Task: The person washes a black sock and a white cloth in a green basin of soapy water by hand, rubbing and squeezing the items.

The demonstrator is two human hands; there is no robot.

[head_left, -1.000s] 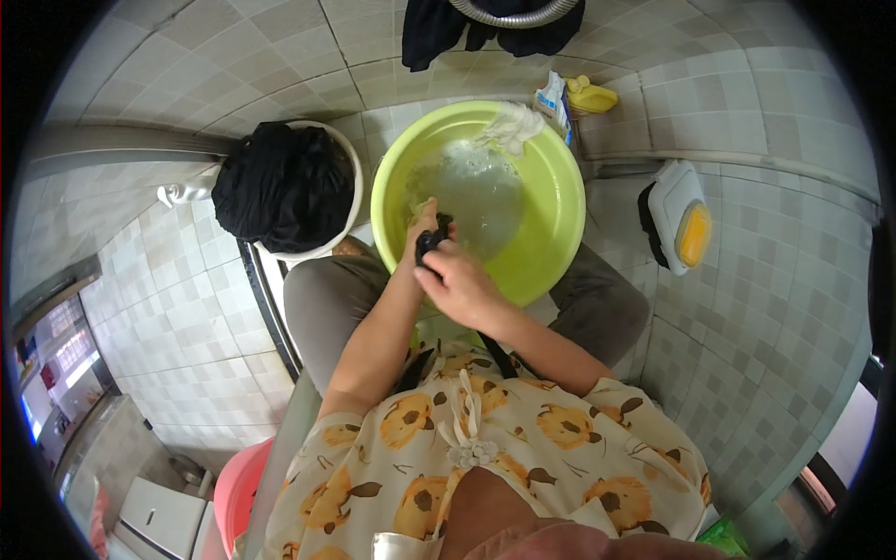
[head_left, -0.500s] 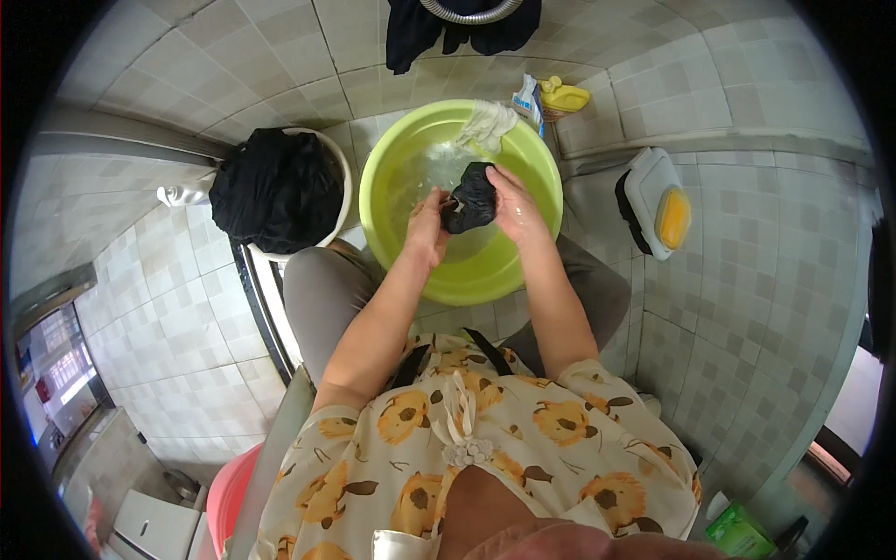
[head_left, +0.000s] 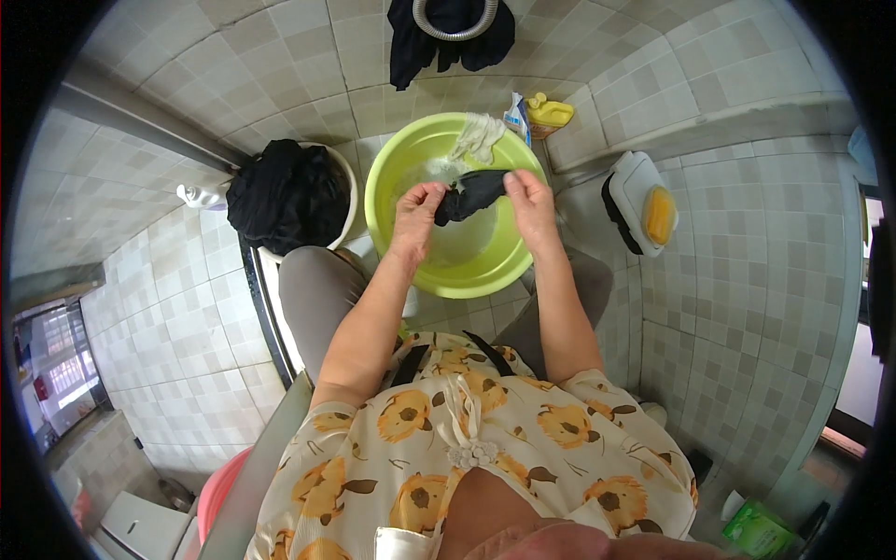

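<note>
A small, wet-looking black garment (head_left: 474, 194) is stretched sideways between my two hands, above a lime-green basin (head_left: 467, 287) of cloudy water. My left hand (head_left: 413, 222) pinches its left end between thumb and fingers. Its upper right corner is gripped by my right hand (head_left: 530, 207), with the thumb on the near side. The garment is crumpled, so its exact kind cannot be made out. A whitish cloth (head_left: 478, 138) hangs over the far rim of the basin, beyond the garment.
Left of the basin, black clothes (head_left: 287, 198) fill a white bucket (head_left: 352, 191), with a white bottle (head_left: 198, 196) beside it. A yellow bottle (head_left: 549, 113) and a packet (head_left: 516, 116) stand behind. A yellow sponge-like block (head_left: 660, 215) rests on a white container (head_left: 632, 175) at right.
My hands have moved apart, pulling the bunched black garment out lengthwise. My right hand has shifted from its side to its corner. The head view has shifted slightly.
</note>
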